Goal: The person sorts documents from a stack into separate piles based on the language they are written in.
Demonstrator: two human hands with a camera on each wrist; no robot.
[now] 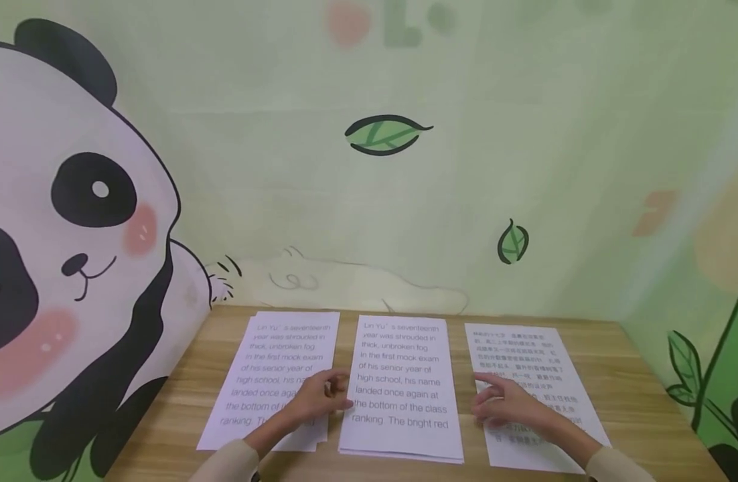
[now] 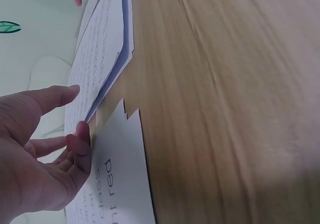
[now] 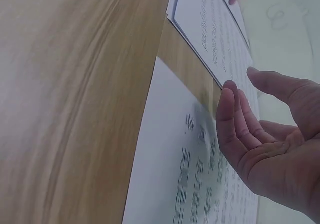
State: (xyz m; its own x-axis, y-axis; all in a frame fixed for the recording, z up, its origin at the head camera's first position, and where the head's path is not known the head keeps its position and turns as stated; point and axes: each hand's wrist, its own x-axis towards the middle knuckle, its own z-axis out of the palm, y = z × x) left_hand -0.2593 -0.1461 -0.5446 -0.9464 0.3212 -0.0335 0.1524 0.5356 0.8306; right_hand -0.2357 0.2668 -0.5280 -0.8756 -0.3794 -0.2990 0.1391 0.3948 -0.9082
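Note:
In the head view, a middle stack of printed English sheets lies on the table. To its left is another small stack of English sheets; to its right lies paper printed in Chinese. My left hand is over the left stack, its fingertips at the middle stack's left edge. Whether they touch it I cannot tell. My right hand hovers above the Chinese paper, fingers loosely bent toward the middle stack's right edge but apart from it. Neither hand holds anything. In the left wrist view, the middle stack's sheets are slightly spread at one corner.
The papers lie on a wooden table. Behind it hangs a pale green backdrop with a large panda and leaves. The table's far edge meets this backdrop.

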